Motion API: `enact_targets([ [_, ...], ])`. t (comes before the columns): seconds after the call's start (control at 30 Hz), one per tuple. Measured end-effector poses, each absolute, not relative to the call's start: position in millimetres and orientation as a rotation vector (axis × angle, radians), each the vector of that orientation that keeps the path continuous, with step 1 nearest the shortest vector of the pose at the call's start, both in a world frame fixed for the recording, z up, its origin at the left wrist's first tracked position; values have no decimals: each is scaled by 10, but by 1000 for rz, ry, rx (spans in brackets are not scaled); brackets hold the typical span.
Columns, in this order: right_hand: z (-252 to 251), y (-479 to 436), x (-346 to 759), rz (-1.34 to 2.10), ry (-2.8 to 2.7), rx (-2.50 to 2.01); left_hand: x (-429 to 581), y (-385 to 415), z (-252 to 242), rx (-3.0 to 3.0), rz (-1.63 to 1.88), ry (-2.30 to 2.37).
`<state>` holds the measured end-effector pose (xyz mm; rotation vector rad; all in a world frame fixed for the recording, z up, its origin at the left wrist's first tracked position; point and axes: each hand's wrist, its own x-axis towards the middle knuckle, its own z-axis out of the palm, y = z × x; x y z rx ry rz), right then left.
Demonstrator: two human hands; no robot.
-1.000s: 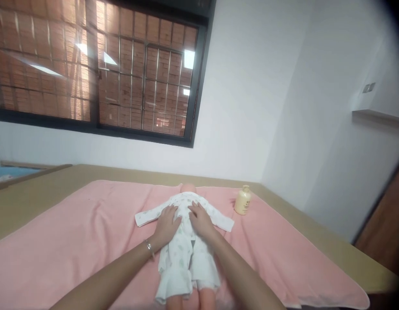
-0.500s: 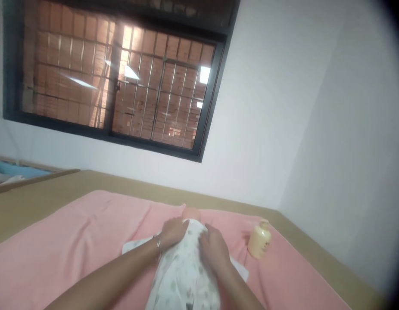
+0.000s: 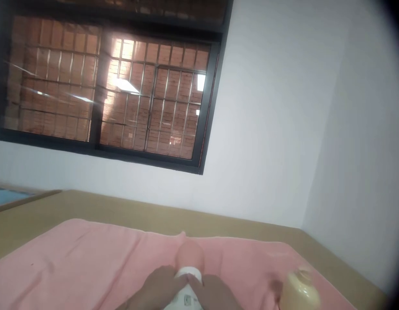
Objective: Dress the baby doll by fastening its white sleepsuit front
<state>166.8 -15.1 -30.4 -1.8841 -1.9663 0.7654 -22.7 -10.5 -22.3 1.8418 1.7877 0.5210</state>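
Observation:
A doll-like figure with a smooth, rounded, skin-coloured head (image 3: 189, 254) lies at the bottom middle of the view. White printed cloth (image 3: 186, 300) covers it below the head. My left hand (image 3: 160, 282) grips the cloth from the left side, close under the head. From the right side my right hand (image 3: 215, 290) grips the same cloth. Both thumbs lie on top and nearly meet at the middle. The other fingers are largely hidden around the sides, and the figure's lower part is out of view.
A pink blanket (image 3: 99, 254) spreads under the figure on a tan surface (image 3: 122, 204). A pale yellow bottle (image 3: 299, 290) stands to the right, cut off by the lower edge. Behind rise a white wall (image 3: 260, 129) and a dark-framed barred window (image 3: 148, 99).
My view has tilted upward, so the blanket and bottle sit lower. My hands have come together at the cloth's upper end, thumbs closer than before. More of the rounded head shows.

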Motion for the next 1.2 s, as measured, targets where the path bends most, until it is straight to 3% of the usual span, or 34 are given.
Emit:
enact_targets([
  [0.23,-453,-36,1702,649,-2027,-1693,-171,13,-264,1839,558,1701],
  [0.53,51,314,1739,859,-2011,-1691,-189,314,75,1747,616,1601],
  [0.7,-37,426,1644,872,-2025,-1762,-230,411,-4,1793,599,1656],
  [0.93,-373,417,1573,549,-2031,-1871,-226,401,-146,1852,563,1664],
  [1.2,-180,-24,1380,69,-2293,-1786,-275,467,-259,1828,584,1621],
])
